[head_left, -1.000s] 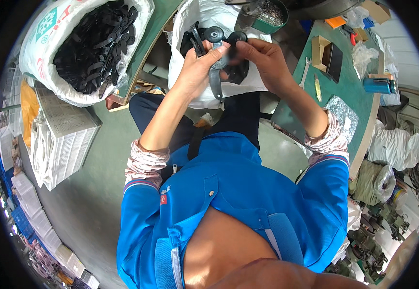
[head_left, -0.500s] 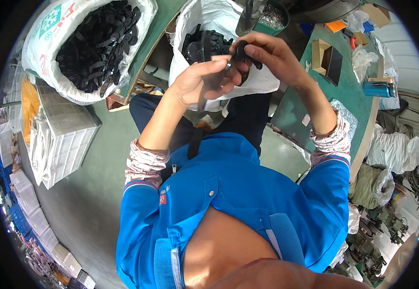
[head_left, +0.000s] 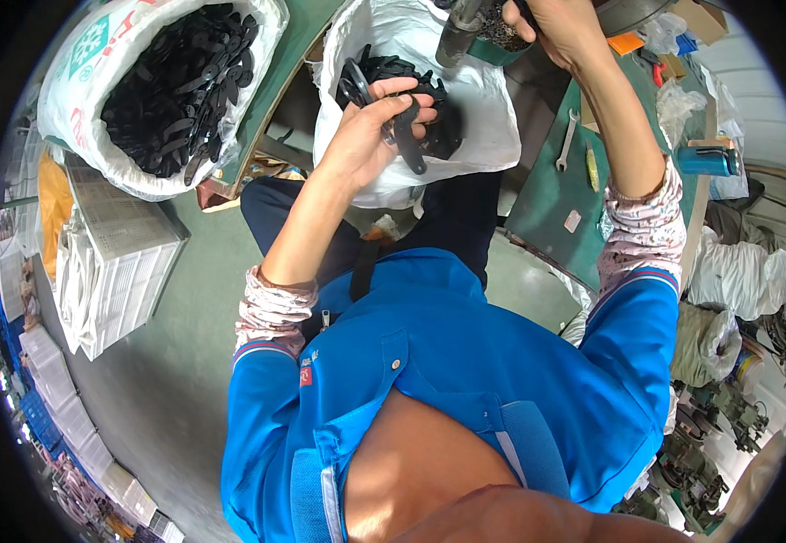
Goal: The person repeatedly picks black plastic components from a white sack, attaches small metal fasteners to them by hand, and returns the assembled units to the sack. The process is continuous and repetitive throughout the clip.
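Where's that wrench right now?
In the head view, the wrench lies toward the right on the green tabletop, right of the open white sack and just left of the slim yellow tool.

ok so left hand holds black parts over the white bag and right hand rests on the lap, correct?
The right hand is misplaced: the head view shows it up by the green container. The left hand does hold black parts over the white bag.

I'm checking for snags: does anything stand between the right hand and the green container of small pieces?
Nothing visible: the right hand overlaps the green container in view, contact unclear. The dark cylinder stands at its left, away from the hand.
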A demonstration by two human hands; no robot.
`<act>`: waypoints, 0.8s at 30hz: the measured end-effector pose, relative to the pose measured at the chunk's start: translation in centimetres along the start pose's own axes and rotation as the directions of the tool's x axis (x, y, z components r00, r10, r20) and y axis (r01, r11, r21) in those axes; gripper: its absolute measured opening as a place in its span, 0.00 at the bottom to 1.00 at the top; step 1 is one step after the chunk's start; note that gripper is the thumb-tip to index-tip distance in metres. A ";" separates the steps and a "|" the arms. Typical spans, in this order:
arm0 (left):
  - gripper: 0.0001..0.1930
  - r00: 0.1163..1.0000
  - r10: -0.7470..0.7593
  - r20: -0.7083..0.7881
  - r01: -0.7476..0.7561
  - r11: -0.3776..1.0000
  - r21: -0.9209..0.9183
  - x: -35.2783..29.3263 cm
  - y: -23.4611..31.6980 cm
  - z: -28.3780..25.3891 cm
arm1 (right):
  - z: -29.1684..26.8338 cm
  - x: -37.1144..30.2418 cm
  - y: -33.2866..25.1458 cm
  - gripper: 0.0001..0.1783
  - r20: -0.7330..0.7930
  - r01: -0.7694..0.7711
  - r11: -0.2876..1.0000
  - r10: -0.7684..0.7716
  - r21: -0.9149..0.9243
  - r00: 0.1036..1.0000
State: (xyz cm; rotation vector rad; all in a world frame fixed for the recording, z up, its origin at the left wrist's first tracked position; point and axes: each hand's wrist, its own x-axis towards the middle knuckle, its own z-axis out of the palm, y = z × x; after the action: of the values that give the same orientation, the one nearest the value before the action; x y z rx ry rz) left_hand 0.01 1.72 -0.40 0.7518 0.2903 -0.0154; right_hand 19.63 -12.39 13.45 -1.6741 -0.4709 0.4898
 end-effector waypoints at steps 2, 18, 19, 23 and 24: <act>0.15 0.997 0.070 -0.028 -0.071 0.997 -0.030 0.2 0.1 0.1 | 0.4 0.1 0.0 0.11 0.014 -0.034 0.999 0.034 0.008 0.999; 0.24 0.985 0.175 0.014 -0.174 0.984 -0.041 0.2 -0.5 1.4 | 6.3 -12.6 10.6 0.21 0.278 -0.159 0.986 0.164 -0.040 0.946; 0.26 0.991 0.131 0.011 -0.129 0.985 -0.116 0.1 -0.1 1.7 | 6.0 -12.9 10.8 0.19 0.245 -0.065 0.995 0.083 -0.080 0.966; 0.32 0.994 -0.019 0.106 0.054 0.940 -0.336 -0.3 0.0 1.6 | 4.5 -13.2 9.6 0.18 0.305 0.430 0.876 -0.357 -0.219 0.883; 0.32 0.990 -0.051 0.130 0.097 0.921 -0.377 -0.5 0.0 1.6 | 4.1 -13.2 9.2 0.18 0.356 0.526 0.823 -0.436 -0.216 0.827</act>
State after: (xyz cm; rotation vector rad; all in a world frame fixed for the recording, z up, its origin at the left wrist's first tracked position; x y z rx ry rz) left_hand -0.10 0.62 0.88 0.3482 0.1996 -0.0727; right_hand 6.75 -17.87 4.50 -1.6917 -1.2171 0.2870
